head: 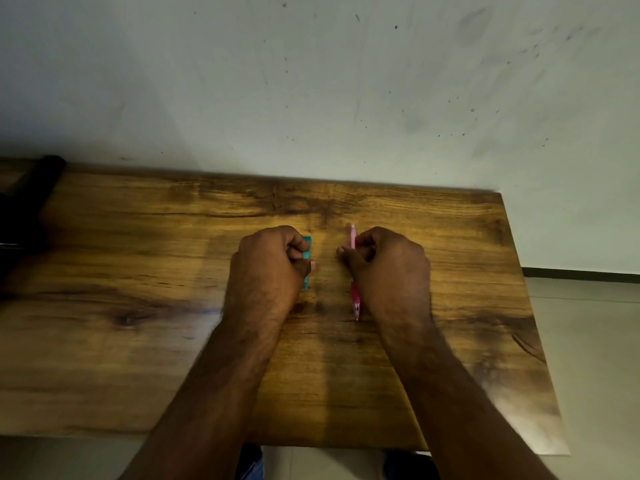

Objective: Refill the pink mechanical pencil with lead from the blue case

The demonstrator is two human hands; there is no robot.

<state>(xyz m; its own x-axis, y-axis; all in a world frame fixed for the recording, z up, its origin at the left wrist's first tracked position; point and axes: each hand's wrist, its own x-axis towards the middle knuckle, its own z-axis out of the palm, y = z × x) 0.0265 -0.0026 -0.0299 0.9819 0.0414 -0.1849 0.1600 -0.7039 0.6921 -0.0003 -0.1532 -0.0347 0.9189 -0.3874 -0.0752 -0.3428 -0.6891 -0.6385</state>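
Observation:
The blue lead case [307, 268] shows as a narrow strip at the right side of my left hand [272, 263], whose fingers curl around it on the wooden table [138, 271]. The pink mechanical pencil [354, 271] lies lengthwise, tip toward me, and my right hand [388, 265] closes on its middle. The pencil's far end sticks out above my fingers and its tip shows below my palm. Both hands sit side by side with a small gap between them. The case's lid is hidden by my fingers.
A dark object [24, 209] lies at the table's far left corner. A pale wall [311, 81] rises right behind the table. The table's right edge [530, 306] drops to a tiled floor.

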